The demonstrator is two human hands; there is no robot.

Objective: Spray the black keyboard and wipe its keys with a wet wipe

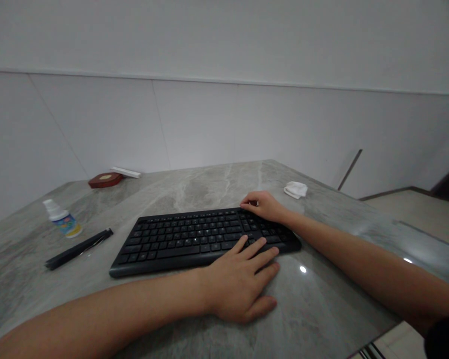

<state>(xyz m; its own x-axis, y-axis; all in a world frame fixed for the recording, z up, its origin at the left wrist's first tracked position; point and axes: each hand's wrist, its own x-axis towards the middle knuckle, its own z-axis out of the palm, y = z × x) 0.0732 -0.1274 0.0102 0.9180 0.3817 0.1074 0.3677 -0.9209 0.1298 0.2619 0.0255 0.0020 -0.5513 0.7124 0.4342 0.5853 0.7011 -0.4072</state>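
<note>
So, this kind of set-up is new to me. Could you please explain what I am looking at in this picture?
There is no machine here, only a person's two bare hands. The camera is worn on the head and looks forward and down. On the grey marbled table lies a long black plastic keyboard. The left hand is spread over its near edge, with nothing visible held. The right hand is pinched at its far edge; whether it grips anything small, I cannot tell. On the picture's left are a small white bottle with a colourful label, a narrow black object and a flat reddish-brown object. To the right lies a crumpled white cloth-like piece.
</note>
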